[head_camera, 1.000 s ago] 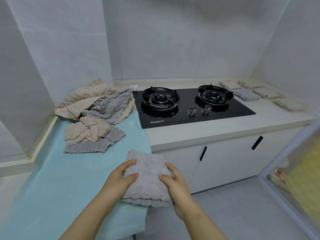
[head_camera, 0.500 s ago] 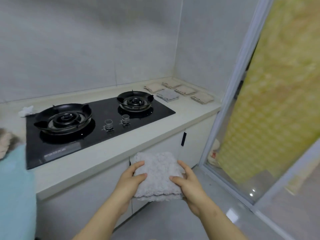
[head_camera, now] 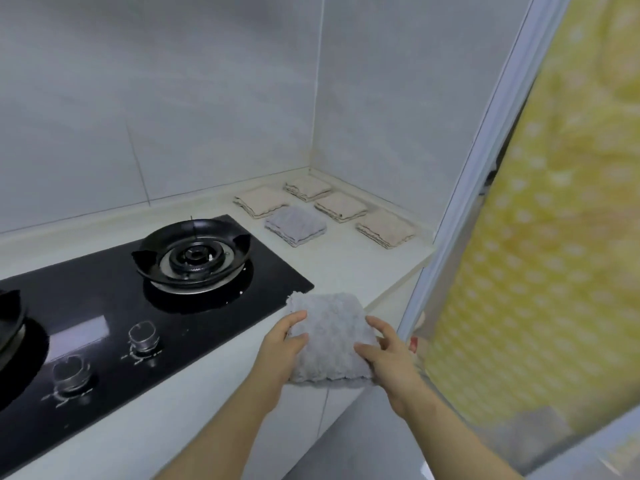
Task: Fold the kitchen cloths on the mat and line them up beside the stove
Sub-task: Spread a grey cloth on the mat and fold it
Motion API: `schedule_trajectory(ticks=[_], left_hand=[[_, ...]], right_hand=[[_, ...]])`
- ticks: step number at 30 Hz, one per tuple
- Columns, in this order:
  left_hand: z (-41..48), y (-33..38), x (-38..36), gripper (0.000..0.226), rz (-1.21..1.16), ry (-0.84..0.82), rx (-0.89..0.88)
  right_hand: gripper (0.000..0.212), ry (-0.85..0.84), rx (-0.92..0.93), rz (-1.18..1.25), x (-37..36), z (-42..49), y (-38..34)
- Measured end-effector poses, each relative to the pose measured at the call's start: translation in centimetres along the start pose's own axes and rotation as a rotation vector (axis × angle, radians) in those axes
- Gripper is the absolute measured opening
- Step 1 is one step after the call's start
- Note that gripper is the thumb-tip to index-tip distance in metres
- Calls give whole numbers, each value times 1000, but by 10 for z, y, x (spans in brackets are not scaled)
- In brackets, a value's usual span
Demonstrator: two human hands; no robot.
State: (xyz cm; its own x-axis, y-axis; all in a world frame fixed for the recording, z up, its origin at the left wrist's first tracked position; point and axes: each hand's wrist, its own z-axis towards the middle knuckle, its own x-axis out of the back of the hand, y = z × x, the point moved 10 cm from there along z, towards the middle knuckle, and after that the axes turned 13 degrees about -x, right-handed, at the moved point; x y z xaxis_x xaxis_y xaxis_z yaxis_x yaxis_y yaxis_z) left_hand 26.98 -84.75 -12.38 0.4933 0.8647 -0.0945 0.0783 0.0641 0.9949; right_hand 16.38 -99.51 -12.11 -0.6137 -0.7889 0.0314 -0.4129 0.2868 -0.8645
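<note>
Already, five folded cloths are lined up beside the stove at centre frame; a sixth, the grey cloth, is gripped at lower centre by the left hand and right hand; not yet set down.

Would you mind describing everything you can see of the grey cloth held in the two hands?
The grey cloth is a fluffy, terry-like fabric folded into a thick, roughly square pad with a wavy layered edge facing the person. It lies flat over the front edge of the counter, just right of the stove corner; whether it rests on the counter cannot be told. The left hand grips its left side, thumb on top, and the right hand holds its right side.
</note>
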Motion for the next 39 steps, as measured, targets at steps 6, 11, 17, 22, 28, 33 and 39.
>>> schedule_trajectory(ticks=[6,11,17,22,28,33,39], left_hand=[[89,-8,-21,35,117,52,-10],[159,-27,-30,44,168,134,14],[215,-51,-52,50,133,226,57],[244,-59,-67,58,172,265,56],[260,-59,-72,64,205,347,102],[259,-59,-67,60,256,374,128],[267,-54,-77,56,391,385,138]], right_hand=[[43,-45,33,-50,13,89,-45],[41,-132,45,-132,15,178,-79],[40,-242,16,-257,14,275,-110],[38,-315,20,-277,15,325,-118],[38,-429,18,-331,6,358,-132],[35,-468,33,-370,4,364,-132],[37,-370,155,-497,17,362,-123]])
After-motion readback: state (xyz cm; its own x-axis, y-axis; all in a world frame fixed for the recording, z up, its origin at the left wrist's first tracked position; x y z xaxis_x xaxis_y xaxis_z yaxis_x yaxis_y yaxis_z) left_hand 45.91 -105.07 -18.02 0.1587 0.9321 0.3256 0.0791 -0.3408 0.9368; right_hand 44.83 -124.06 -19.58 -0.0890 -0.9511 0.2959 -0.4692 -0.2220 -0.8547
